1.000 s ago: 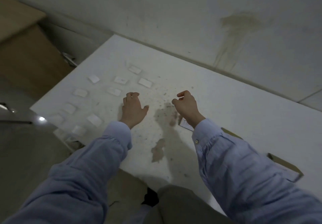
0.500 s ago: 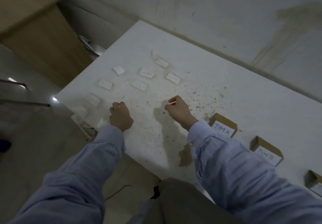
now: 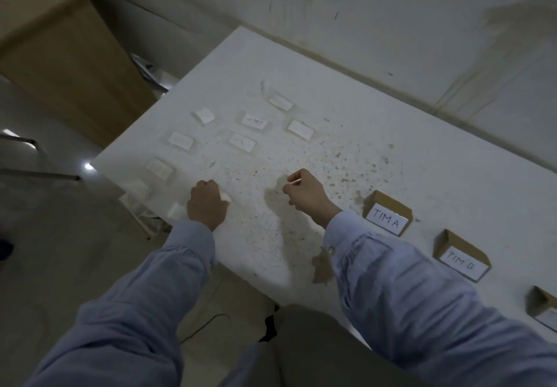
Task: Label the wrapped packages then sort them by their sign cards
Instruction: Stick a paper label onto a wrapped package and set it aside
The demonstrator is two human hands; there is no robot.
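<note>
Now, both hands are busy over the near-left part of the white, speckled worktop (image 3: pixel 391 151). The left hand (image 3: pixel 207 204) sits knuckles-up at the worktop's near-left edge, with its fingers curled down around a white wrapped package (image 3: pixel 178 210). The pale ends of this package show on either side of the hand. The right hand (image 3: pixel 304 191) is close by on the right, apart from the left hand. Its thumb and forefinger pinch a small white label (image 3: pixel 294 179), and its other fingers are tucked in. I cannot tell whether this hand touches the worktop.

Farther back, the other packages (image 3: pixel 242 141) lie flat and separate in loose rows across the left part of the worktop. One marked package (image 3: pixel 254 121) among them carries dark writing too blurred to read.

Along the near edge to the right stand three brown cardboard boxes, well apart from the packages, each with a white sign card on its front. The first box (image 3: pixel 388 203) is just beside the right forearm, and its card (image 3: pixel 387 222) reads "TIM A". The second box (image 3: pixel 459 243) has a card that begins "TIM", but its last letter is unclear. The third box (image 3: pixel 542 302) is cut off by the right border and its card is unreadable.

Both arms wear light blue sleeves (image 3: pixel 407 281). A wooden cabinet (image 3: pixel 60 55) stands beyond the worktop's left end, and a stained wall (image 3: pixel 361 10) runs behind the worktop.
</note>
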